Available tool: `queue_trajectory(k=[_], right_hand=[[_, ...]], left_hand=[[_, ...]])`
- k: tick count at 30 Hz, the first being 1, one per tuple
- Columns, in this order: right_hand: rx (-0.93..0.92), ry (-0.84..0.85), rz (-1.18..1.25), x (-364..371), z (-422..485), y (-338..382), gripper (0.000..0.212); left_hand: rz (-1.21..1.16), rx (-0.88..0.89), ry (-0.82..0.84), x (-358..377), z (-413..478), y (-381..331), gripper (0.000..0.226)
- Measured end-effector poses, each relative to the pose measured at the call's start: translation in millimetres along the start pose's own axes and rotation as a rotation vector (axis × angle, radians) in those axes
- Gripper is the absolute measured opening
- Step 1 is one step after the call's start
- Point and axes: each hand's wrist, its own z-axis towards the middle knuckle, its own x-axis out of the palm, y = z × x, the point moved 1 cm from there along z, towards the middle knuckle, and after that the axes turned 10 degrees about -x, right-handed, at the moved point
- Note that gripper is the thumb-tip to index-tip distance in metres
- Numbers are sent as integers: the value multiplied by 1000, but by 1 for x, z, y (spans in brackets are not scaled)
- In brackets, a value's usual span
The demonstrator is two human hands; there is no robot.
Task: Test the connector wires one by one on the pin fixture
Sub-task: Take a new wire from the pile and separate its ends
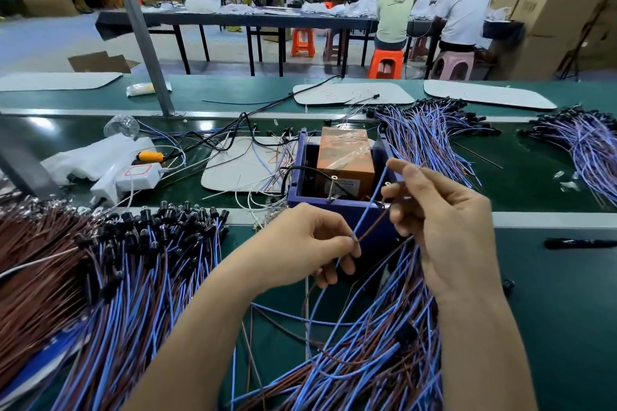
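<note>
Head view: left hand [300, 243] and right hand [444, 223] pinch one wire pair [366, 210], partly hiding the fixture box [297, 173].

A white plastic power strip [127, 177] is seen left of the left hand [300, 243], a slim black pen [581, 243] right of the right hand [444, 227].

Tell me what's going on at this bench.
A person is handling wires at a green bench. The left hand pinches a blue-and-brown wire pair where the two wires meet, while the right hand holds its upper ends over the blue box with the orange unit inside. Whether the ends touch any contact is unclear. Heaps of similar wires lie on the left and under the hands.
</note>
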Motion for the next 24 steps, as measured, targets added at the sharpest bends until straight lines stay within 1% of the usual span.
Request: queue_trajectory(k=[6,8,11,13,14,15,16,18,20,24], right_hand=[[-8,-12,64,3,-5,3,27],[-10,-4,48,0,-4,4,29],[44,29,-19,-8,1,5,29],[94,48,-37,-12,4,4,38],[120,57,-48,-13,5,2,38],[143,82,-60,-14,6,-1,32],[165,123,-80,-14,5,-4,21],[201,210,-132,-11,4,-10,3],[213,249,-187,-11,3,-15,10],[247,266,-273,-13,5,-17,24]], left_hand=[[90,-36,61,-1,-2,2,18],[114,-62,70,-1,-2,3,18],[60,-64,29,-3,0,4,18],[-15,-52,13,-2,1,3,18],[-59,-46,5,-1,2,2,18],[-100,-40,-9,1,3,1,19],[-130,-35,-25,3,4,1,20],[-149,-27,-47,7,7,1,21],[-150,-31,-41,10,9,1,21],[-197,-39,-58,10,11,4,20]])
